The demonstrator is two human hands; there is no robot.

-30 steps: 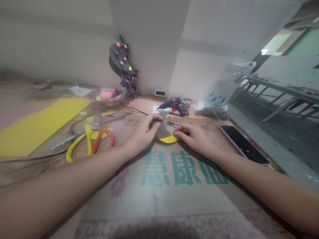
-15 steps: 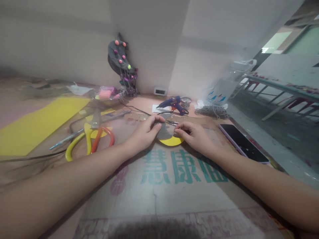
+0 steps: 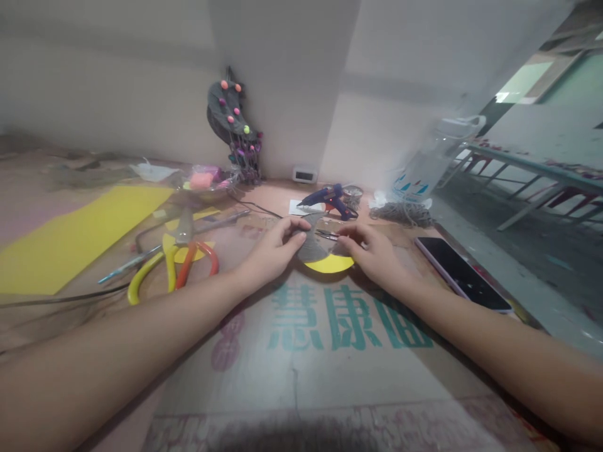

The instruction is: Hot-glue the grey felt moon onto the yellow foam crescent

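Note:
A crescent-shaped yellow card (image 3: 332, 264), partly covered with grey yarn (image 3: 315, 247), is just above the cardboard in front of me. My left hand (image 3: 287, 242) grips its left side between thumb and fingers. At the right tip of the crescent my right hand (image 3: 362, 247) has its thumb and index finger pinched together; whatever is between them is too small to make out. Just behind the crescent lies a small metal tool with thin points (image 3: 326, 235), close to the right fingertips. Part of the crescent's right end is hidden by that hand.
Behind the hands rests a blue glue gun (image 3: 330, 199). Yellow-and-orange-handled pliers (image 3: 172, 267) and a yellow sheet (image 3: 80, 238) lie left. On the right are a phone (image 3: 461, 273), grey yarn (image 3: 402, 213) and a bottle (image 3: 424, 163). A decorated grey crescent (image 3: 226, 113) leans against the wall.
My right hand has shifted slightly right and up, away from the grey yarn's edge. More yellow of the crescent shows. My left hand keeps its grip.

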